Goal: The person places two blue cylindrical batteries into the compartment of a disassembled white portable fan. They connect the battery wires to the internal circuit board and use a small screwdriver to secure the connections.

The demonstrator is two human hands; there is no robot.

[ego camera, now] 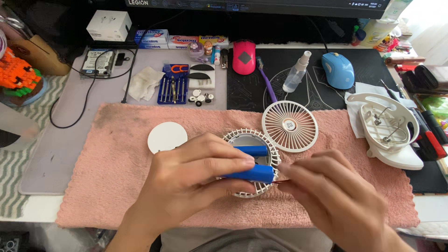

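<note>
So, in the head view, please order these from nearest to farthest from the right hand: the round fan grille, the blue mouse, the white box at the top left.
From the right hand:
1. Round fan grille, just above the hand on the pink towel.
2. Blue mouse, farther up on the black mat.
3. White box, far across at the top left.

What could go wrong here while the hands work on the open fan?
1. The left hand grips a blue battery while the right hand pinches a thin wire at its end; a hard pull might tear it.
2. Small white parts lie loose near the pink towel; they might get lost.
</note>
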